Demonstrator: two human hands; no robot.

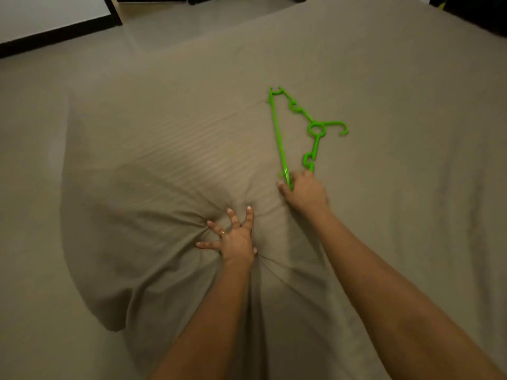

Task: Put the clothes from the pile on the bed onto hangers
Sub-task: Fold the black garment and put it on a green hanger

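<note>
A bed (411, 78) is filling nearly the whole view, its grey-brown sheet lying mostly smooth. On the left half a big pillow (142, 174) in the same faintly striped cloth is resting on the sheet, its far edge reaching up toward the floor side of the bed. A strip of pale glossy floor (170, 26) is showing along the top, with a white panel edged in black (41, 15) at the top left corner. Some dark shapes are sitting at the top right corner, too dim to tell apart.

Two bare forearms are reaching in from the bottom edge.

A bright green plastic hanger (278, 133) is lying flat on the sheet just right of the pillow. Its long straight bar is running away from the person, and its hook is pointing to the right.

The right hand (304, 192) is gripping the hanger's near corner, with its fingers curling round the end of the bar where it meets the shoulder arm. The hand is slightly blurred.

The left hand (237, 238) is pressing down into the near side of the pillow, holding nothing. Its fingers (232, 216) are spreading wide and straight, and the cloth is puckering into creases around the palm.

A thin ring (222, 232) is showing on one finger of the left hand.
</note>
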